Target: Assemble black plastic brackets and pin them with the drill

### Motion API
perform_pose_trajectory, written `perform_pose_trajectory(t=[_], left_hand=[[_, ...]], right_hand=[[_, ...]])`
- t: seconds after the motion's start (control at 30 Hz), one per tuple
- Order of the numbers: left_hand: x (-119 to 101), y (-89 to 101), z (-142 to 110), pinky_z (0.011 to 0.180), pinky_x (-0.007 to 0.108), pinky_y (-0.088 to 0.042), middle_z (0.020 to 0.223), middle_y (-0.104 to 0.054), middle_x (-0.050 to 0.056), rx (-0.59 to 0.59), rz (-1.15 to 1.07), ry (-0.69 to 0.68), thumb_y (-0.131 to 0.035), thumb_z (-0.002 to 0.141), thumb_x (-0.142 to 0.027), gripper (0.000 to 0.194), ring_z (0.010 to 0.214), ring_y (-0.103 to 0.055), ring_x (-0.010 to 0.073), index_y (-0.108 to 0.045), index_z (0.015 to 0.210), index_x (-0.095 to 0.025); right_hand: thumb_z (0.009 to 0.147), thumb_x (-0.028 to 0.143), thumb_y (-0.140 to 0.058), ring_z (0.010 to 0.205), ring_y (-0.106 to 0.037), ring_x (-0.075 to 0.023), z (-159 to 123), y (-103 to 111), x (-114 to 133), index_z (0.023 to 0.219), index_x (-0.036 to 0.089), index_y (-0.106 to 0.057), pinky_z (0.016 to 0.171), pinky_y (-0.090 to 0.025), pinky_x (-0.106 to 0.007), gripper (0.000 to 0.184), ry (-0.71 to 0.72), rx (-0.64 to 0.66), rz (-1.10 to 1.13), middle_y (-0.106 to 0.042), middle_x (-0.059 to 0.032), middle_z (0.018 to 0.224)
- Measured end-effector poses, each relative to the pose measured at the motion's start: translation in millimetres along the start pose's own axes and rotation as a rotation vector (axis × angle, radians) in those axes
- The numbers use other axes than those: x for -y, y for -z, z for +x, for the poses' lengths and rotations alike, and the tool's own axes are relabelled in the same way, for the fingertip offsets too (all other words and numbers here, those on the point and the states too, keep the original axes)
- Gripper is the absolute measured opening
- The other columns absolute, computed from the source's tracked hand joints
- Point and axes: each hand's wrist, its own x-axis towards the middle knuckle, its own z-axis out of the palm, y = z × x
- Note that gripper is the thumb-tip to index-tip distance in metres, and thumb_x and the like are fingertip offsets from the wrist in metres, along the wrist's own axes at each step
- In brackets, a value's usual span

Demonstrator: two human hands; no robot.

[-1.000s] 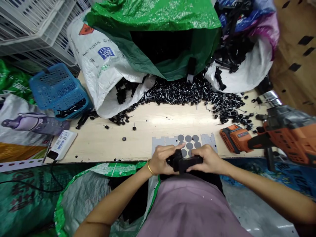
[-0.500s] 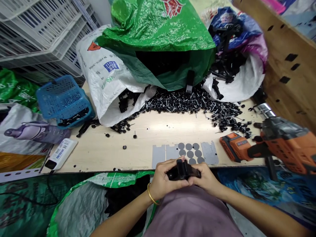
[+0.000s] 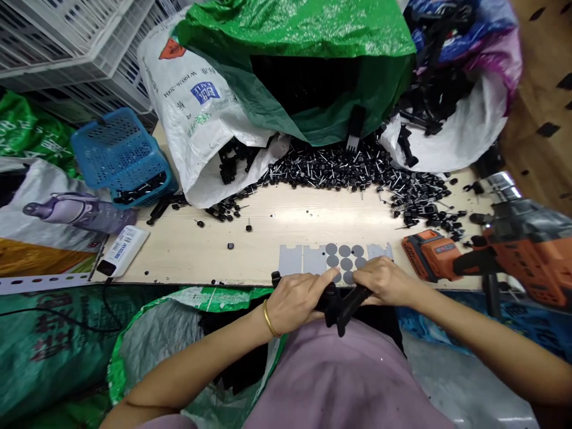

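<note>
Just over the front edge of the table, both my hands grip a black plastic part with jutting arms; its exact kind is not clear. My left hand, with a gold bangle at the wrist, is wrapped round its left side, where a dark end pokes out past the fingers. The fingers of my right hand are closed on the arm at the right. Behind the hands lie grey round stickers beside pale grey sheets, partly covered by my hands.
Many black-headed screws are heaped before a green sack and a white sack. An orange power drill lies at the right. A blue basket, a purple bottle and a white box-like device stand left. An open sack is below.
My hands have turned the black part so that an arm now points down toward me. The right hand has shifted its hold onto that arm. The camera view has moved slightly.
</note>
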Motion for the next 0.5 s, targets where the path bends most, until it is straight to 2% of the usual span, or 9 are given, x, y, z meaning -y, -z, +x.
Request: perform_pose_trajectory(t=[0.1, 0.17, 0.23, 0.33, 0.43, 0.5], left_hand=[[-6.5, 7.8, -3.3, 0.060, 0.028, -0.046, 0.071, -0.062, 0.004, -0.037, 0.135, -0.037, -0.048, 0.087, -0.045, 0.058, 0.063, -0.061, 0.0186, -0.037, 0.134, -0.014], [-9.7, 13.4, -2.8, 0.057, 0.028, -0.045, 0.071, -0.062, 0.004, -0.042, 0.085, -0.043, -0.049, 0.086, -0.044, 0.053, 0.062, -0.060, 0.0183, -0.040, 0.129, -0.016], [-11.5, 17.4, -1.4, 0.053, 0.025, -0.042, 0.068, -0.061, 0.001, -0.052, -0.097, -0.038, -0.052, 0.083, -0.044, 0.048, 0.057, -0.058, 0.0162, -0.044, 0.121, -0.018], [-13.1, 16.8, -2.8, 0.048, 0.022, -0.037, 0.065, -0.057, -0.003, -0.134, -0.420, 0.002, -0.062, 0.074, -0.045, 0.044, 0.050, -0.051, 0.0113, -0.047, 0.107, -0.021], [-18.1, 6.8, -12.7, 0.051, 0.022, -0.039, 0.071, -0.057, -0.001, -0.173, -0.658, 0.126, -0.069, 0.067, -0.048, 0.046, 0.054, -0.050, 0.0104, -0.050, 0.098, -0.021], [-24.6, -2.9, -21.7, 0.059, 0.025, -0.045, 0.082, -0.060, 0.004, -0.185, -0.855, 0.241, -0.065, 0.070, -0.056, 0.047, 0.067, -0.057, 0.0147, -0.051, 0.096, -0.020]], right_hand=[[0.091, 0.044, -0.041, 0.050, -0.041, -0.0107, 4.0, 18.8, 9.7, 0.071, 0.017, -0.050, 0.053, -0.024, -0.026, 0.035, 0.023, 0.060, -0.128, -0.052, -0.0006, 0.058], [0.090, 0.044, -0.044, 0.048, -0.040, -0.0099, 5.0, 19.8, 18.0, 0.069, 0.018, -0.050, 0.052, -0.024, -0.026, 0.034, -0.001, 0.041, -0.055, -0.050, 0.0007, 0.055], [0.086, 0.050, -0.049, 0.045, -0.039, -0.0082, 5.5, 13.1, 25.7, 0.066, 0.018, -0.050, 0.050, -0.024, -0.024, 0.038, -0.043, -0.034, 0.148, -0.047, 0.0033, 0.051], [0.074, 0.061, -0.060, 0.043, -0.036, -0.0059, 8.0, -5.2, 39.4, 0.062, 0.017, -0.050, 0.047, -0.025, -0.022, 0.046, -0.132, -0.180, 0.513, -0.042, 0.0061, 0.048], [0.062, 0.062, -0.069, 0.045, -0.032, -0.0051, 11.5, -28.4, 63.2, 0.055, 0.016, -0.050, 0.045, -0.024, -0.020, 0.051, -0.365, -0.197, 0.791, -0.040, 0.0064, 0.049], [0.063, 0.062, -0.068, 0.047, -0.030, -0.0053, 13.3, -43.8, 83.6, 0.051, 0.015, -0.049, 0.045, -0.023, -0.020, 0.052, -0.553, -0.165, 0.983, -0.037, 0.0062, 0.049]])
